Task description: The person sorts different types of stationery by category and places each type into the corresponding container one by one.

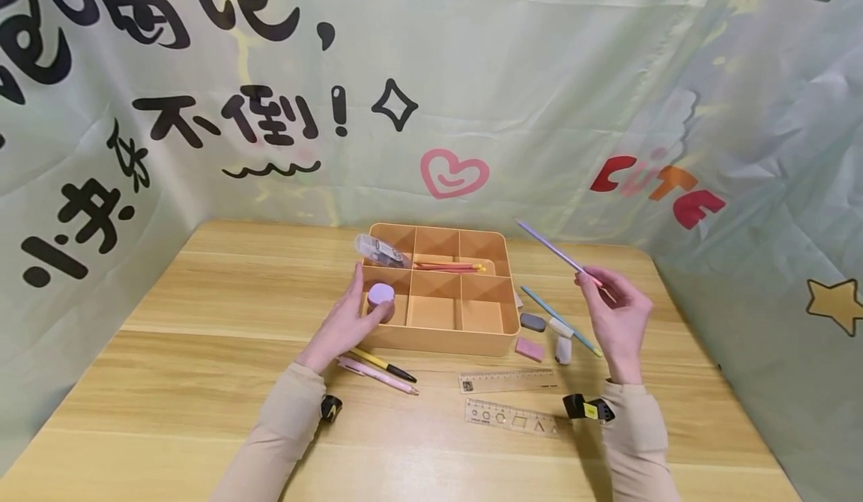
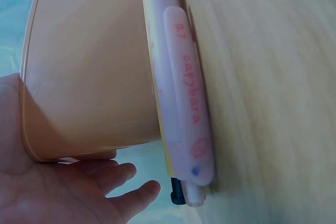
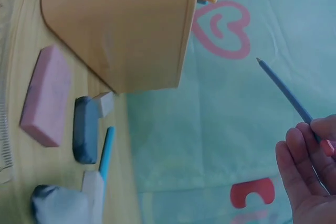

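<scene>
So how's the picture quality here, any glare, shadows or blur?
Head view: pale glare on the table near the bottom edge, with a shadow beside the right sleeve; left wrist view: lettering on the pink pen readable, wood grain blurred, a shadow on the box near the left hand; right wrist view: dim and bluish, the purple pencil looking blue-grey.

A pink pen (image 2: 181, 95) is marked "0.7 capybara" in red; the fabric backdrop (image 1: 539, 97) spells "CUTE" in mixed colours and carries "不倒!" in black characters.
</scene>
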`<act>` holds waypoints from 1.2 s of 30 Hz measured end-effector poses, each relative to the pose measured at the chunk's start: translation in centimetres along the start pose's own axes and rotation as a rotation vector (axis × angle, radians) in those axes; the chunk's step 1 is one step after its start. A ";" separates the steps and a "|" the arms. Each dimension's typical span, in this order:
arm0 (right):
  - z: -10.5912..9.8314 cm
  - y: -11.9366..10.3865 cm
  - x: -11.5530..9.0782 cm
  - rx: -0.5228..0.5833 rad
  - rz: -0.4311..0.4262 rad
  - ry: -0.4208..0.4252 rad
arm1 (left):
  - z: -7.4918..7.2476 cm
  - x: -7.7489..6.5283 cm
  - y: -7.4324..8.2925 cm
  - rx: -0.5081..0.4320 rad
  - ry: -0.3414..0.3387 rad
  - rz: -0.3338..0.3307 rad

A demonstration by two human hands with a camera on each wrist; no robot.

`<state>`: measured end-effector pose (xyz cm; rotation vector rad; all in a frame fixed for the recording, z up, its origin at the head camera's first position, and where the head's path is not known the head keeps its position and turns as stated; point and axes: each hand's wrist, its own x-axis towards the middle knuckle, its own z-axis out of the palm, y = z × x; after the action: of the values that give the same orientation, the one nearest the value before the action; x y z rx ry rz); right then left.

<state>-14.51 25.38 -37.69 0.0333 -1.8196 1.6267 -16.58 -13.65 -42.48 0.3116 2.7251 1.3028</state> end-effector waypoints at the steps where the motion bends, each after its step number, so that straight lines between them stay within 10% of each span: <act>1: 0.1 -0.2 0.0 -0.016 -0.009 -0.009 | 0.0 0.0 0.0 -0.002 0.001 -0.001; 36: 7.6 -1.8 1.9 -0.453 -0.334 -0.413 | 0.1 0.0 -0.1 0.001 0.013 -0.007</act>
<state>-18.63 19.06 -35.06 0.4731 -2.3103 0.9996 -16.62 -13.59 -42.58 0.2938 2.7350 1.3068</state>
